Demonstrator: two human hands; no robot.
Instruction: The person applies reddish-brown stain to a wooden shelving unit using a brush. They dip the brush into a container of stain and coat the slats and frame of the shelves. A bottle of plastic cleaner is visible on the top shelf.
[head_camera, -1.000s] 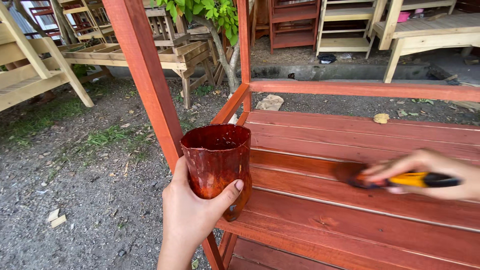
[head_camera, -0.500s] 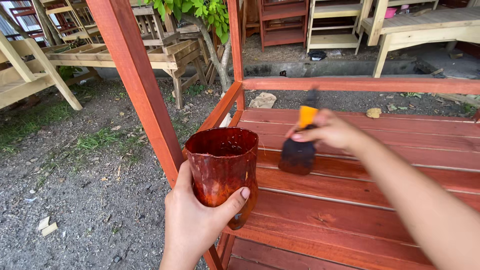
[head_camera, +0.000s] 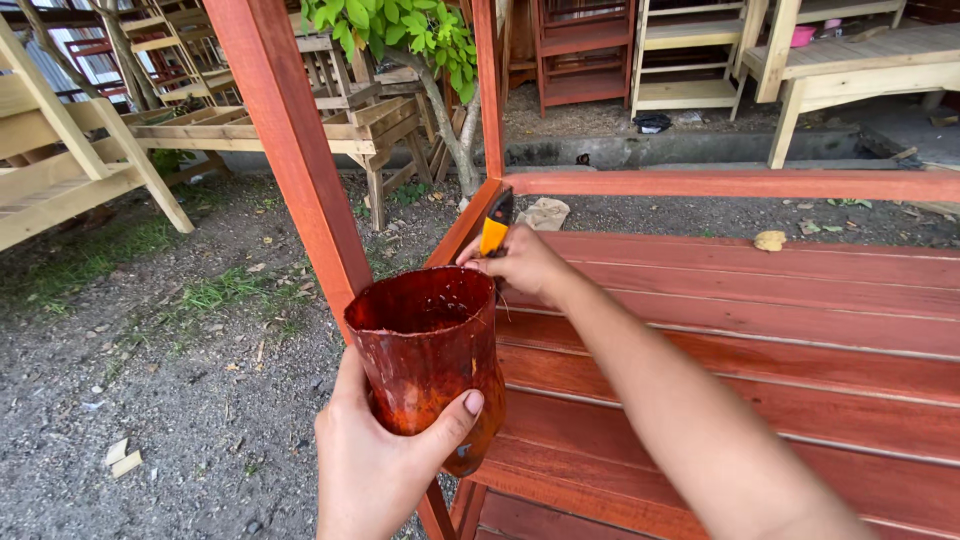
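Note:
My left hand (head_camera: 385, 460) grips a cut-off plastic cup (head_camera: 425, 350) stained red-brown, held upright at the corner of a red-stained slatted wooden bench (head_camera: 760, 330). My right hand (head_camera: 520, 262) holds a paintbrush by its orange and black handle (head_camera: 495, 225), which points up. The hand sits right over the cup's far rim. The bristles are hidden behind the hand and the cup. A red-stained slanted post (head_camera: 290, 150) rises just left of the cup.
Gravel and patches of grass (head_camera: 150, 330) lie to the left. Unpainted wooden furniture (head_camera: 60, 160) stands at the left and back, a small tree (head_camera: 440, 90) beyond the bench. A yellow leaf (head_camera: 770, 240) rests on the far slat.
My right hand has brought the brush from the bench slats on the right over to the cup's rim, turning the handle upward. The cup has stayed in my left hand.

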